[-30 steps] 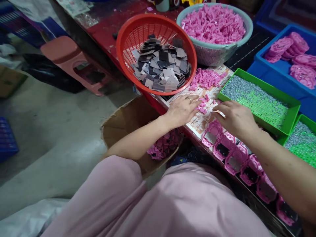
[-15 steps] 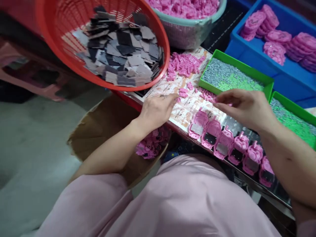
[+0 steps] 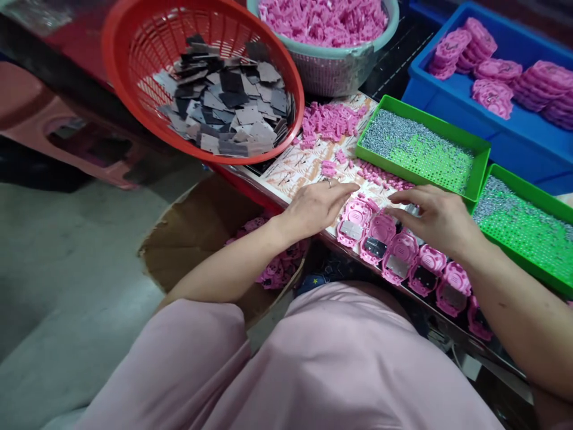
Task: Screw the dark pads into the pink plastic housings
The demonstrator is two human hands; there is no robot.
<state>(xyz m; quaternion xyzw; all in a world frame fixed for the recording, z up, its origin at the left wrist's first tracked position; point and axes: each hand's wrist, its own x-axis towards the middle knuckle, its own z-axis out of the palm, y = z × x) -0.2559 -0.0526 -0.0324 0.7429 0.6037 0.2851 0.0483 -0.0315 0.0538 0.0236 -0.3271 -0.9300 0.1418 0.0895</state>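
Above the leftmost pink toy housing (image 3: 352, 222), my left hand (image 3: 316, 207) has its fingers bent together in a pinch. Whatever lies between its fingertips is too small to make out. My right hand (image 3: 436, 216) hovers over the second pink housing (image 3: 382, 228), thumb and forefinger tips drawn close together; I cannot make out what they hold. Several such housings stand in a row along the table's front edge, with silver or black plates in their lower parts. Small pink pegs (image 3: 380, 174) are scattered just beyond my hands, beside a few pink clips (image 3: 329, 168).
A red basket (image 3: 111, 60) of square plates tilts at the left, beside a pale green basket (image 3: 326, 68) of pink parts. Green trays (image 3: 394, 164) hold screws. Stacked pink housings fill part of a blue crate (image 3: 441, 101). Below is a cardboard box (image 3: 179, 236).
My left hand has moved right from the pink clips to the first housing. My right hand has come back from the pegs toward the second housing. The camera view has shifted slightly.
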